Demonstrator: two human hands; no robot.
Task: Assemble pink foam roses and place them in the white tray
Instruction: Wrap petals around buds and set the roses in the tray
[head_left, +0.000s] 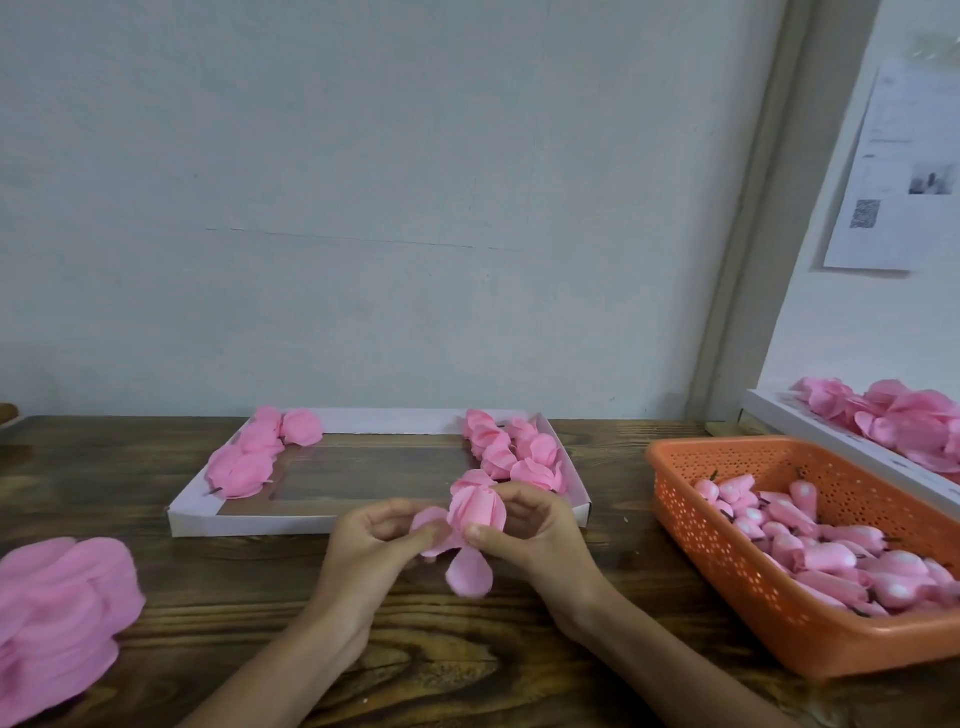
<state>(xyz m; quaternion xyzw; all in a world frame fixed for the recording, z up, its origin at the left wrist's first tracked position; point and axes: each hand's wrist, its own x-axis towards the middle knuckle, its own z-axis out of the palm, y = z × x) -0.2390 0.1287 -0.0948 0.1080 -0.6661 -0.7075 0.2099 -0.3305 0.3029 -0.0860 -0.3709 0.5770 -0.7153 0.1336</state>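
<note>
Mid-assembly: my left hand (379, 535) & right hand (524, 525) both pinch the half-wrapped pink foam rose (475, 512) just before the shallow white cardboard tray (249, 519). Next: wrap the loose petal (469, 574), then tray it.

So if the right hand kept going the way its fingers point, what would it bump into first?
The right hand points left, at the half-made pink rose it pinches. Past that, it would probably bump the left hand, which holds the same rose, though depth is hard to judge.

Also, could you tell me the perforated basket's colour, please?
The basket is orange; the head view shows it best.
</note>
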